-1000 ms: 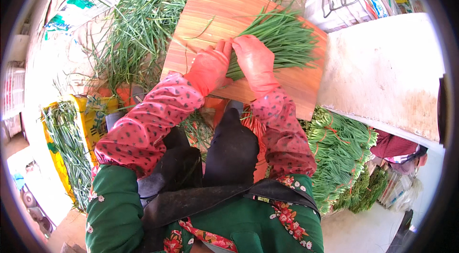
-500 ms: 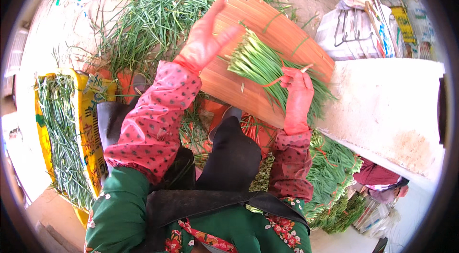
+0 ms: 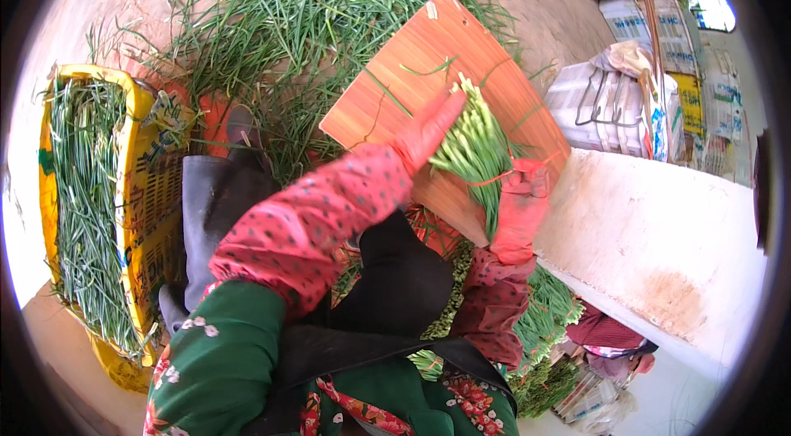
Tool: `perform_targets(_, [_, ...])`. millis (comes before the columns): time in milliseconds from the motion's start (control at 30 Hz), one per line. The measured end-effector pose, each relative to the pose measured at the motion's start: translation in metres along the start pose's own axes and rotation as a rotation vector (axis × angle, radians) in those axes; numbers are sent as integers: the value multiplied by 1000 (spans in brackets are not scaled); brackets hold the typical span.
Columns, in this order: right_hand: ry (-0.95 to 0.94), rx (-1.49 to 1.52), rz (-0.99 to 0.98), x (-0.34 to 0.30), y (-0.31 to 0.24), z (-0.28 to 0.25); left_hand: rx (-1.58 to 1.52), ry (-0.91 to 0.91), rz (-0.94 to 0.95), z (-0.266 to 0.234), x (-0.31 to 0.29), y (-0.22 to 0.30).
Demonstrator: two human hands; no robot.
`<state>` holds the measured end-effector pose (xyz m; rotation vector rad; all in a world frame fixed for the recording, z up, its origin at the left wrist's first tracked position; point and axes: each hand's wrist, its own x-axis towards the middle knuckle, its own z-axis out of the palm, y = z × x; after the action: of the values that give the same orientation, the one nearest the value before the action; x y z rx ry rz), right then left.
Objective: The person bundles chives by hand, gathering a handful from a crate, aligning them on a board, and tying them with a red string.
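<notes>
A bundle of green chive-like stalks point(image 3: 482, 135) with pale cut ends lies on a reddish-brown wooden board point(image 3: 412, 53). My left hand point(image 3: 430, 127) rests flat along the left side of the cut ends, fingers stretched out together toward the far end. At the leafy end my right hand point(image 3: 523, 201) is closed on a thin orange-red tie point(image 3: 488, 180) that runs across the bundle; its palm also lies against the stalks. Part of the leafy end is hidden behind my right hand.
Loose green leaves point(image 3: 321, 11) are heaped on the floor beyond the board. A yellow crate point(image 3: 128, 189) full of stalks stands at left. A white slab point(image 3: 643, 230) adjoins the board at right, with tied bundles point(image 3: 544, 308) below it. Wrapped white packs point(image 3: 597, 102) stand at far right.
My left hand has come down from above the board to the bundle's cut ends. My right hand has moved slightly nearer with the tie, and the bundle points more away from me.
</notes>
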<state>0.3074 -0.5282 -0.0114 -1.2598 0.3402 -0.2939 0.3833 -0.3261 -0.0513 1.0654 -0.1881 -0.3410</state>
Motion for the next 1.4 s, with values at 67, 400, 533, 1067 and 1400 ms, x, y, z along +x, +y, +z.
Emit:
perform_targets(67, [22,-21,-4,3,-6,6,-50,27,8,-6,16,-43])
perform_targets(400, [-136,-385,61,-12,2,20,-211,-61,-211,-45,26,11])
perform_targets(533, [-105,-246,165,-8,24,45,483,-267,-63,-39,13,5])
perform_targets(1067, [0,-636,72,11,9,54,392,300,191,-60,23,-6])
perform_targets(1400, [48,-697,-91,36,9,46,204,422,69,-86,20,1])
